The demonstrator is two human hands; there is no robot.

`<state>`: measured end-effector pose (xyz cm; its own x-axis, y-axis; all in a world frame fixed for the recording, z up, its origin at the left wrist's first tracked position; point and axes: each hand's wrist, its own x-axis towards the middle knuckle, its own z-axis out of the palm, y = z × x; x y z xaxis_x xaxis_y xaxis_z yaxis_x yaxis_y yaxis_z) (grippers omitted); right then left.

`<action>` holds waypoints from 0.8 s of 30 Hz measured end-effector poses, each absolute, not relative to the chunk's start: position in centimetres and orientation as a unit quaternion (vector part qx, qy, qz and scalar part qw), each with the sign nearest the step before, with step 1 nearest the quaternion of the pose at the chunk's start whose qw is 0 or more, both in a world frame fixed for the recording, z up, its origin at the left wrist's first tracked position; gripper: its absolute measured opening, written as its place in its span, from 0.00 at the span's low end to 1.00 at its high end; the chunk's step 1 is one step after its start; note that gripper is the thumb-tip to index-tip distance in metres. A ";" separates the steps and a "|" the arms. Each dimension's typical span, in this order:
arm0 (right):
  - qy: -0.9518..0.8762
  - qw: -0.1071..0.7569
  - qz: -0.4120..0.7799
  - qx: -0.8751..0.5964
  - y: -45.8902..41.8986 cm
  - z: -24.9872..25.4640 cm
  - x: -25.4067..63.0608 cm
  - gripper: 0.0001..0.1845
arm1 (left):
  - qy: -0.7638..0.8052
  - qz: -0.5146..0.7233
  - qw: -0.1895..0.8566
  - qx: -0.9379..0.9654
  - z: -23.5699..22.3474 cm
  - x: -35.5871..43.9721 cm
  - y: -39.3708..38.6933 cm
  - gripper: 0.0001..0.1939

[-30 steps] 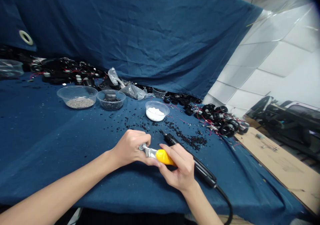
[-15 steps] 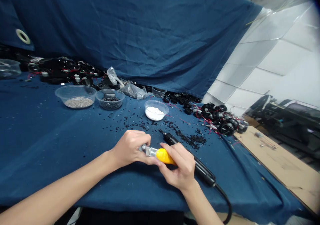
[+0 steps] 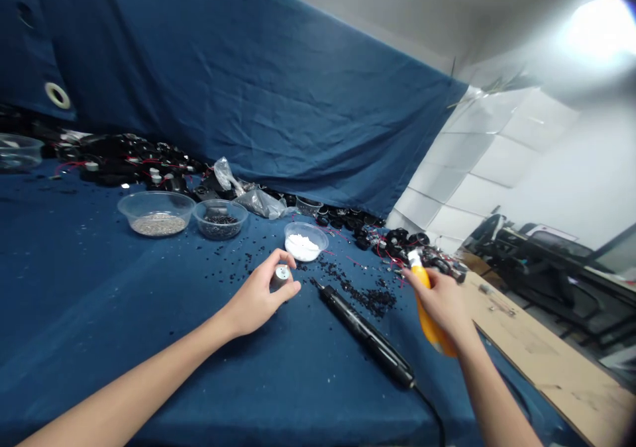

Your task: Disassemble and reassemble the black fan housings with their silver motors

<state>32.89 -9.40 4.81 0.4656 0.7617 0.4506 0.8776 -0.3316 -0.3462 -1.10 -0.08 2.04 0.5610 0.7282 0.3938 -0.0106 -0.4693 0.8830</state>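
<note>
Blue cloth covers the tabletop [image 3: 89, 314]. The hands, together before, are now well apart: the left hand [image 3: 258, 296] pinches a small metal cylinder [image 3: 281, 275]; the right hand [image 3: 443, 299] grips the yellow-handled tool [image 3: 428, 311].

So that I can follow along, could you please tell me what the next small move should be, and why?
I would probably set the yellow tool down on the blue cloth, to the right of the black screwdriver. The right hand holds it well away from the small metal cylinder, which the left hand grips alone.
</note>
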 end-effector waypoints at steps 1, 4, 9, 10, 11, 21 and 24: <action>-0.514 0.229 -0.077 -0.823 -9.0 4.1 33.9 0.19 | 0.227 0.405 0.477 0.746 1.9 -1.1 0.1 0.07; -0.535 0.104 -0.027 -0.838 -7.9 1.5 35.5 0.14 | 0.198 0.406 0.524 0.722 1.6 -0.9 0.4 0.08; -0.566 0.047 -0.053 -0.822 -6.5 0.6 34.4 0.12 | 0.173 0.371 0.565 0.716 0.8 -0.7 0.3 0.11; -0.576 0.061 -0.071 -0.812 -6.1 0.8 33.7 0.12 | 0.175 0.361 0.569 0.717 0.6 -0.7 0.3 0.14; -0.588 0.083 -0.089 -0.799 -5.6 1.0 32.7 0.13 | 0.177 0.350 0.574 0.719 0.4 -0.6 0.3 0.17; -0.683 0.376 -0.108 -0.616 0.9 0.9 17.9 0.14 | 0.233 0.365 0.545 0.717 0.3 0.0 0.7 0.30; -0.677 0.447 -0.078 -0.580 1.1 0.1 16.2 0.12 | 0.263 0.433 0.484 0.713 0.8 -0.1 1.7 0.26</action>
<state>16.22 1.10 0.14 0.0706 0.7156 0.6950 0.8543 0.3163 -0.4124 -0.15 1.68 0.82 0.4862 0.7943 0.3643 -0.0447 -0.3938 0.9181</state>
